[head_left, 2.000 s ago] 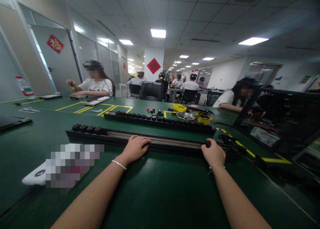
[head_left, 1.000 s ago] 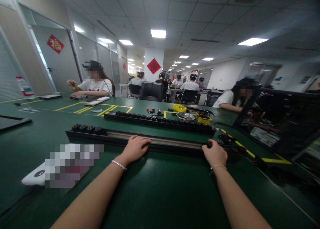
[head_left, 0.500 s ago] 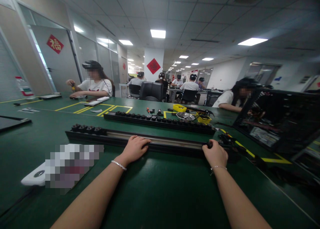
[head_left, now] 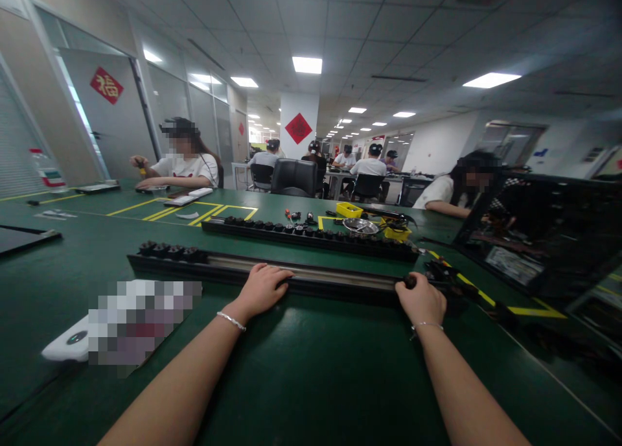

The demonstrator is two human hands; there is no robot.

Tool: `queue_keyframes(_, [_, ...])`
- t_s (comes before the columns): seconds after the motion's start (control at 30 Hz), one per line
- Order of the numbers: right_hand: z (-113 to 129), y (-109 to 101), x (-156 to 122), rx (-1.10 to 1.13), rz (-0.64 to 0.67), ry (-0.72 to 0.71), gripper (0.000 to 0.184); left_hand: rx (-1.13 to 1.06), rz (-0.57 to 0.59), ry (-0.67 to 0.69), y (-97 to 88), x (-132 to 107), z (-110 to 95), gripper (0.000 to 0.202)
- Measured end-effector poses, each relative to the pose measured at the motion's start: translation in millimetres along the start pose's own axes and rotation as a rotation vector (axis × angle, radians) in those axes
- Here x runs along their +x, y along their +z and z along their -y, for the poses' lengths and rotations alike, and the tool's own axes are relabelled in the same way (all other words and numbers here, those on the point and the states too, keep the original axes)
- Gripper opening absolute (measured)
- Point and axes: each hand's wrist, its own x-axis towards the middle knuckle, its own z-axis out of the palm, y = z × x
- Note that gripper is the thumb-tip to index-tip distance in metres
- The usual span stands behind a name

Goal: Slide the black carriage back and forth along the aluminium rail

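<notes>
A long black track rail with a pale inner channel lies across the green table in front of me. My left hand rests over its middle, fingers on top and thumb at the near side, gripping it. At the rail's right end my right hand is closed around a small black part, mostly covered by the fingers. Several black knob-like parts sit in the left end of the channel. Behind lies a second black rail, lined with similar black parts.
A white power bank-like device lies at left, partly blurred out. Yellow bins and a round metal dish stand beyond the second rail. An open black computer case is at right. Co-workers sit across the table, left and right.
My right hand has shifted slightly to the right along the rail with the small black part. My left hand and the rail look unmoved.
</notes>
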Motion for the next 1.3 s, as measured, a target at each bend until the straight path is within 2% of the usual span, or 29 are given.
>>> queue_keyframes(0.63, [-2, -1, 3, 0.017, 0.057, 0.049, 0.045, -0.006, 0.01, -0.007, 0.2, 0, 0, 0.029])
queue_keyframes(1.0, [-2, -2, 4, 0.008, 0.041, 0.052, 0.045, -0.009, 0.014, -0.012, 0.2, 1, 0, 0.029])
queue_keyframes(1.3, [-15, 2, 8, -0.047, -0.007, 0.001, 0.052, -0.015, 0.014, -0.005, -0.5, 0, 0, 0.029])
